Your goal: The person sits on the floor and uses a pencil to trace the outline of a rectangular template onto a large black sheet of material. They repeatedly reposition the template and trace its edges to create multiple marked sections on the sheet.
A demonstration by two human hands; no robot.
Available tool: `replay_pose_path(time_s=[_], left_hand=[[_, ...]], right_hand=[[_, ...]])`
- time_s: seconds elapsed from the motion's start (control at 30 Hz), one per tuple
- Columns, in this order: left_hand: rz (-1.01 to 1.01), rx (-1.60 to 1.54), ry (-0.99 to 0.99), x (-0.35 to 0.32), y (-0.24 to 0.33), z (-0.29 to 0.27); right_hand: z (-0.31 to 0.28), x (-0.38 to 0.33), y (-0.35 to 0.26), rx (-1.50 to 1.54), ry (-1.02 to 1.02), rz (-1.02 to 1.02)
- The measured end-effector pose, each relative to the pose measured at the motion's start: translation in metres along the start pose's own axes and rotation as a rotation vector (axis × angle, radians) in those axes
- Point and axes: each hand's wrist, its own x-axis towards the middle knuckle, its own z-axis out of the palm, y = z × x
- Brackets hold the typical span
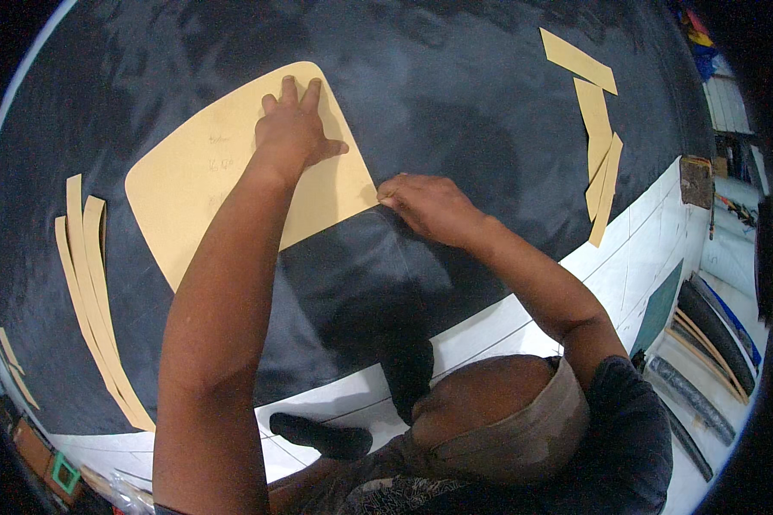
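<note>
While flat on the tan cardboard template (232, 172), left hand (294, 129) open-gripped; right hand (429, 206) pinched at its edge, over black sheet (455, 103).

The left hand (294, 129) is pressing flat, fingers spread, on a tan rounded template (197, 184) lying on a big black sheet (455, 112). The right hand (425, 206) is pinching at the template's lower right edge. Tan curved strips (90, 283) are lying to the left, and more strips (597, 142) are resting at the upper right.
</note>
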Motion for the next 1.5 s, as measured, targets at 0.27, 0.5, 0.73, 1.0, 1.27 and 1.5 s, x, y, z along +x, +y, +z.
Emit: replay_pose_path(time_s=[0.27,0.5,0.73,1.0,1.27,1.5], left_hand=[[-0.001,-0.002,0.014,0.002,-0.001,0.002],[0.001,0.007,0.005,0.001,-0.001,0.002],[0.0,0.013,0.0,0.002,-0.001,0.003],[0.002,0.01,-0.014,0.0,-0.001,-0.001],[-0.01,-0.022,-0.028,-0.006,0.002,-0.01],[0.03,-0.034,0.05,-0.004,-0.003,-0.003]], right_hand=[[0.005,-0.01,0.0,0.045,0.048,0.036],[0.007,-0.008,0.001,-0.004,0.069,-0.012],[0.015,0.002,0.001,-0.059,0.131,-0.216],[0.017,0.004,0.0,-0.053,0.038,-0.118],[0.018,0.017,-0.01,0.069,0.052,-0.215],[-0.017,0.056,0.024,-0.035,0.364,-0.017]])
